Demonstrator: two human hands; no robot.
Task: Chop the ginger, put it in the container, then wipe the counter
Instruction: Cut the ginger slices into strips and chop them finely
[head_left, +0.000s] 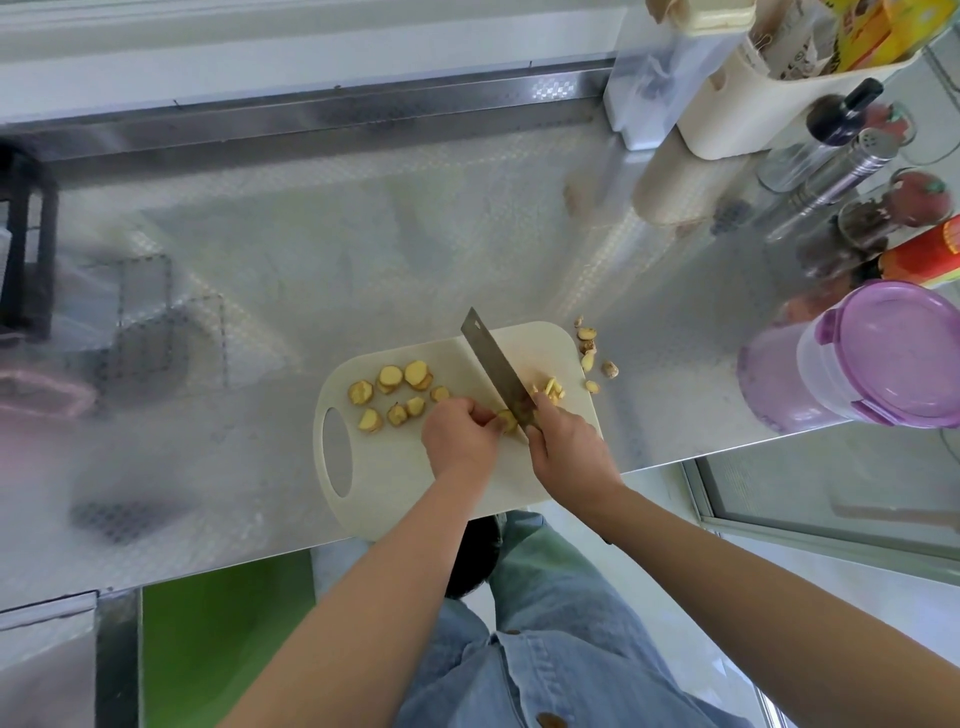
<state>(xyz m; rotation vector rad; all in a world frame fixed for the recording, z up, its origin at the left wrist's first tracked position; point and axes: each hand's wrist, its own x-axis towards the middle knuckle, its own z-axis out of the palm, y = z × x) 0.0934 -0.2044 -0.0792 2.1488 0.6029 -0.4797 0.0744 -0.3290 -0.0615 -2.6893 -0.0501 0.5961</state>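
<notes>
While the chopping step is under way, one ginger slice (506, 420) lies on a pale cutting board (405, 478), pinched under the curled fingertips of the left hand (460, 434). The right hand (566, 447) is wrapped round the handle of a knife (493, 364), whose blade rests against that slice. To the left lie about ten round slices (395, 389) not yet cut; to the right of the blade is a small heap of strips (550, 388). Chopping seems less than half done. The next move likely calls for close, even cuts, with the fingertips tucked back from the blade.

A few trimmings (589, 353) lie just off the board's far right corner. Well apart on the right stands the container (831, 374), its purple lid on. The bench (363, 234) is textured steel, with bottles and shakers (852, 156) in the right-hand corner.
</notes>
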